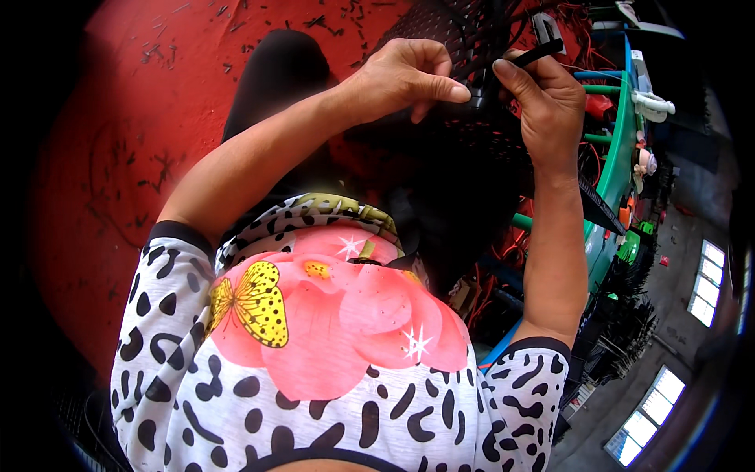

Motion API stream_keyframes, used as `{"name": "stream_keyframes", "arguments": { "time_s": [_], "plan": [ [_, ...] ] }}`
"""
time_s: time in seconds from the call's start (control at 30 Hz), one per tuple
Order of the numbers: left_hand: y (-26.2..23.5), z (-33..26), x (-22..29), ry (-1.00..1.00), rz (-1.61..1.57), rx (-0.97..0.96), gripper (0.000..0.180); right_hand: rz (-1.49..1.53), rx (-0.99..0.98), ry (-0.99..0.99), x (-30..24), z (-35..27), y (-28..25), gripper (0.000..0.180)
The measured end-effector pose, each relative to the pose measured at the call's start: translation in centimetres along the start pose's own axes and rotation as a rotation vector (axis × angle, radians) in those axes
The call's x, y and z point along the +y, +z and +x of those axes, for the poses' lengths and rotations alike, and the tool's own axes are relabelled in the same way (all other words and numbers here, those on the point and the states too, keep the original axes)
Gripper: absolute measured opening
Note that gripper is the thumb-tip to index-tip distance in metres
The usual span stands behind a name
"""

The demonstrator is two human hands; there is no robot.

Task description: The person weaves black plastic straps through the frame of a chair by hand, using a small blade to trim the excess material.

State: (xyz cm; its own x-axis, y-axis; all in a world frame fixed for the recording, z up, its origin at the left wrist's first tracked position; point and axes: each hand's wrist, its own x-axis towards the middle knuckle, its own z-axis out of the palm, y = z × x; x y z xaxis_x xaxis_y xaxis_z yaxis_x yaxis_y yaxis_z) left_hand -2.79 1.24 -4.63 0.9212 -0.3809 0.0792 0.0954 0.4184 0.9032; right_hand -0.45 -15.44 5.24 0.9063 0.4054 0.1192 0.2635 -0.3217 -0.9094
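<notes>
A black flat strip [539,52] is pinched between the thumb and fingers of my right hand [547,102], its end sticking out to the right. My left hand [410,79] is curled at the black woven piece [464,39], its thumb pointing right along the weave. What its fingertips grip is hidden in the dark. The woven piece has an open mesh of black strands and sits in front of me, between and beyond both hands. Its lower part is lost in deep shadow.
Short black scraps [161,53] litter the red floor [197,102] to the left. On the right stands a green frame [617,149] with red cords [515,256] tangled below it. A white fitting [653,106] sits on its far side. My knee [287,67] is at the upper left.
</notes>
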Motion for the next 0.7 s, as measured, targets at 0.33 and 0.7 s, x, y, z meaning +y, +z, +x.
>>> {"name": "stream_keyframes", "arguments": {
  "time_s": [0.33,0.7],
  "plan": [
    [1.5,-1.1,-0.4,0.129,0.01,0.153,0.018,-0.01,0.029,-0.047,0.4,-0.2,-0.4,0.007],
    [3.9,-3.5,-1.1,0.741,0.718,0.327,0.041,0.013,0.015,-0.027,0.4,0.0,-0.3,0.007]
  ]
}}
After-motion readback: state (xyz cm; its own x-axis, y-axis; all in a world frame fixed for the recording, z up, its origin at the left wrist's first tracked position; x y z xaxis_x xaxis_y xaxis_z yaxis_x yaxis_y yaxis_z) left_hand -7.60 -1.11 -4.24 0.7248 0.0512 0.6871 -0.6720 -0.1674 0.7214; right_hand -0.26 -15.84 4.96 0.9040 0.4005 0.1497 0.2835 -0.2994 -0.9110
